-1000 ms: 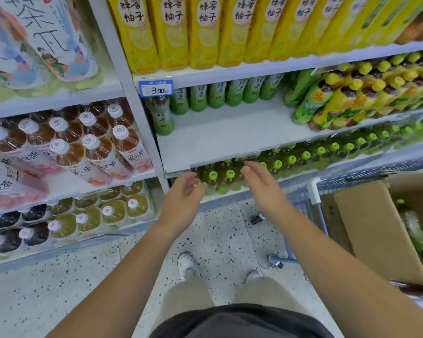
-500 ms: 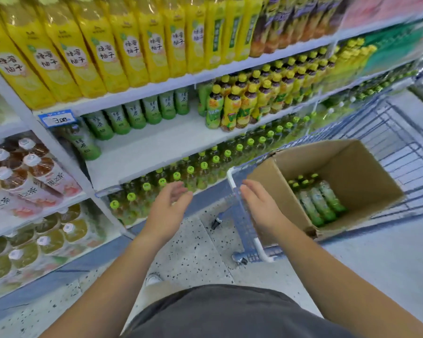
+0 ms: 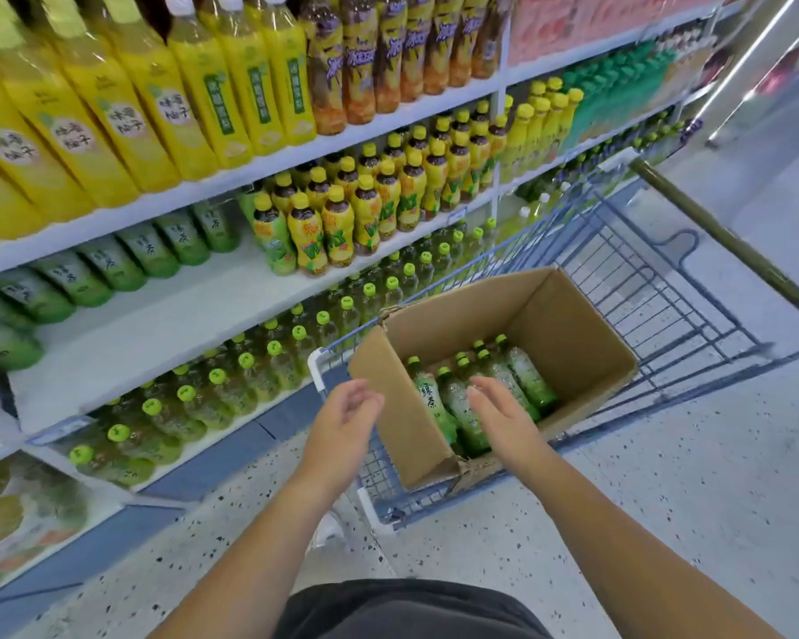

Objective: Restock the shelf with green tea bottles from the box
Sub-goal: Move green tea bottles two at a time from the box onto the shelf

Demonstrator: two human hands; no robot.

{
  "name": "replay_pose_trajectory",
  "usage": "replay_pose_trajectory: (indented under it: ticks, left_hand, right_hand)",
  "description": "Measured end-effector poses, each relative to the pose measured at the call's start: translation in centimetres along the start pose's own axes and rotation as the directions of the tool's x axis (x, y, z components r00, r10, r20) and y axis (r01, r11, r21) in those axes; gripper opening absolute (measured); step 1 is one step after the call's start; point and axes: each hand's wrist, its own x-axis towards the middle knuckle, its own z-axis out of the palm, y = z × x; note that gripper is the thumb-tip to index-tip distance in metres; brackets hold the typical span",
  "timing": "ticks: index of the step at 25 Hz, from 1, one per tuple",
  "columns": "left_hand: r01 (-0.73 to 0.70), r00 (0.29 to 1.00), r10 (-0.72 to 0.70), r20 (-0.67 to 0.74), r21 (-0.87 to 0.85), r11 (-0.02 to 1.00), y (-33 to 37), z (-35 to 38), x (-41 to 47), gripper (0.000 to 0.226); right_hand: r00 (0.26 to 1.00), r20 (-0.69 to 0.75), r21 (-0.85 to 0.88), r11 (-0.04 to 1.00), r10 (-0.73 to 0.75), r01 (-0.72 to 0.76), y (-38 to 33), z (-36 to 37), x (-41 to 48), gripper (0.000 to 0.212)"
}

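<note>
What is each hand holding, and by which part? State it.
Nothing is held. The left hand is open beside the cardboard box; the right hand is open above the green tea bottles in it.

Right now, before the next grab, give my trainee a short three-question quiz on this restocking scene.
1. True or false: the left hand already holds a bottle.
2. Where does the cardboard box sit? A) on the floor B) in the blue wire cart C) on a shelf
3. How do the green tea bottles lie in the box, and which hand is over them?

Key:
1. False; it is open and empty, outside the box's near wall.
2. B.
3. On their sides along the bottom, caps away from the person; the right hand.
</note>
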Motion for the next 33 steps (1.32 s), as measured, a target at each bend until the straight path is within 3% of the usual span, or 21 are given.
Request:
replay_pose_trajectory:
  ticks: [6, 12, 17, 25, 29, 33]
  left_hand:
    - [0.081, 0.972, -0.097, 0.216, 0.083, 0.993, 1.2, 7.0, 6.3, 0.038]
    - [0.165, 0.909, -0.291, 0.298, 0.383, 0.909, 0.7, 12.0, 11.4, 0.061]
    - [0.298, 0.901, -0.407, 0.151, 0.467, 0.833, -0.3, 15.0, 14.4, 0.068]
    - [0.541, 0.841, -0.486, -0.239, 0.330, 0.774, -3.9, 18.3, 17.7, 0.051]
    - [0.639, 0.769, -0.521, -0.371, 0.452, 0.622, -5.8, 18.9, 19.6, 0.084]
    - [0.691, 0.702, -0.597, -0.387, 0.573, 0.440, -7.8, 19.6, 21.3, 0.117]
  right_hand:
    - [0.975, -0.163, 0.061, 0.988, 0.148, -0.140, 3.0, -5.1, 2.7, 0.053]
    - [0.934, -0.268, -0.005, 0.969, 0.238, -0.248, 5.3, -8.2, 5.4, 0.051]
    - [0.948, -0.143, -0.094, 0.949, 0.286, -0.300, 6.9, -9.4, 10.5, 0.059]
    - [0.929, 0.172, -0.238, 0.929, 0.328, -0.284, 11.0, -7.2, 19.5, 0.061]
    - [0.888, 0.274, -0.319, 0.906, 0.369, -0.278, 12.9, -4.0, 22.9, 0.066]
    - [0.841, 0.326, -0.365, 0.878, 0.431, -0.309, 14.6, -0.4, 25.4, 0.064]
